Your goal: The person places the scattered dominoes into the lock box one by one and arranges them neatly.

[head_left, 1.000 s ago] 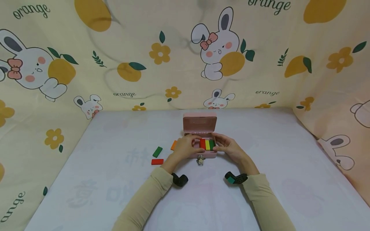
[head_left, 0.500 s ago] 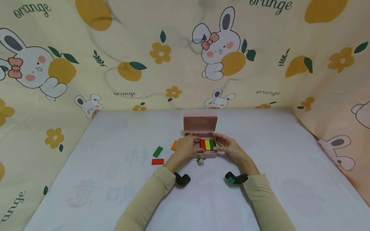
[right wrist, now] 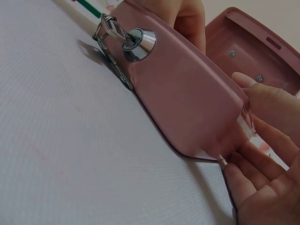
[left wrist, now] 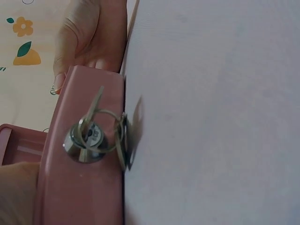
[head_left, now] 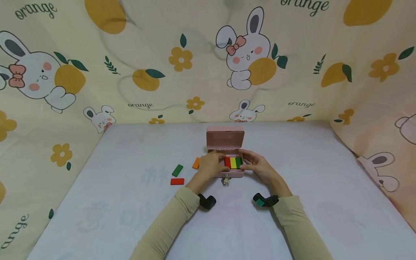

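Note:
A pink metal box (head_left: 233,174) stands with its lid (head_left: 225,140) raised. Inside it sits a row of flat blocks: red (head_left: 227,163), yellow (head_left: 233,163) and green (head_left: 238,163). My left hand (head_left: 209,164) reaches in from the left, thumb and fingers bent about the ends of the red block; its fingertips are partly hidden. At the box's right end, my right hand (right wrist: 267,187) grips the wall, thumb on the rim and fingers against the outer side. A key (left wrist: 95,107) with a ring sits in the front lock (left wrist: 86,140).
On the white table (head_left: 130,151), left of the box, lie loose blocks: a green one (head_left: 177,170), a red one (head_left: 177,181) and an orange one (head_left: 196,163) beside my left hand. A patterned cloth (head_left: 201,79) hangs behind the table.
My left wrist and forearm have shifted slightly to the right, with the fingers still at the red block. The right hand, the box and the loose blocks stay where they were.

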`<move>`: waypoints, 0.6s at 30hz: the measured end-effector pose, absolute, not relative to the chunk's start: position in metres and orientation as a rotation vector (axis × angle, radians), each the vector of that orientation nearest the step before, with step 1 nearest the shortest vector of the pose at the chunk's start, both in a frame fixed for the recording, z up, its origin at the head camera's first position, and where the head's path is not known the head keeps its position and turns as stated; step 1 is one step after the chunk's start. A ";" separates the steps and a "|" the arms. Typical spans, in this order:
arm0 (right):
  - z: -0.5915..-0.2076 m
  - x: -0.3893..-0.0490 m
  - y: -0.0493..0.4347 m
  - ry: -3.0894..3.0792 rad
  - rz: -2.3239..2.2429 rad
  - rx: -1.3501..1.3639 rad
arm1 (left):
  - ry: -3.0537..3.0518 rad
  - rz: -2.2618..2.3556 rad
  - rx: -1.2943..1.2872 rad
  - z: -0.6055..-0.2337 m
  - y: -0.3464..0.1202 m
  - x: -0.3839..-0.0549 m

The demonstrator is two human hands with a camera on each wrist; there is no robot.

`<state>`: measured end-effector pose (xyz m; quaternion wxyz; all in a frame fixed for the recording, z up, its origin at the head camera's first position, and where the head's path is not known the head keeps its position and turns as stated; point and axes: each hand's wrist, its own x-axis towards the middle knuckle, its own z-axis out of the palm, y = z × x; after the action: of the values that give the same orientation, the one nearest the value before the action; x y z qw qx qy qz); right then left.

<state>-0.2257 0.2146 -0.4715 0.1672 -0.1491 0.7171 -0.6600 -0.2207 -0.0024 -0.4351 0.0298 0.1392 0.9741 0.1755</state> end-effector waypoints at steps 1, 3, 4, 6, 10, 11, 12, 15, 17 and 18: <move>-0.472 -0.226 0.215 2.040 -1.878 -0.425 | 3.006 0.525 0.421 -0.435 -0.002 -0.221; -0.472 -0.226 0.215 2.039 -1.881 -0.427 | 3.007 0.501 0.407 -0.435 -0.001 -0.222; -0.472 -0.226 0.214 2.036 -1.887 -0.428 | 3.006 0.493 0.401 -0.435 0.000 -0.222; -0.472 -0.226 0.214 2.034 -1.894 -0.426 | 3.003 0.479 0.387 -0.435 0.000 -0.222; -0.472 -0.226 0.214 2.053 -1.876 -0.409 | 2.993 0.469 0.367 -0.435 0.001 -0.222; -0.473 -0.226 0.214 2.057 -1.872 -0.401 | 2.992 0.467 0.366 -0.434 0.001 -0.222; -0.473 -0.226 0.214 2.062 -1.866 -0.391 | 2.993 0.467 0.364 -0.434 0.001 -0.222; -0.473 -0.226 0.213 2.077 -1.855 -0.389 | 2.995 0.464 0.368 -0.433 0.001 -0.221; -0.473 -0.226 0.213 2.077 -1.855 -0.388 | 2.994 0.469 0.366 -0.433 0.001 -0.221; -0.473 -0.226 0.213 2.078 -1.854 -0.388 | 2.992 0.472 0.364 -0.433 0.001 -0.221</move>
<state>-0.2260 0.2131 -0.4733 0.1643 -0.1362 0.7291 -0.6503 -0.2209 0.0009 -0.4327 0.0454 0.1192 0.9797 0.1546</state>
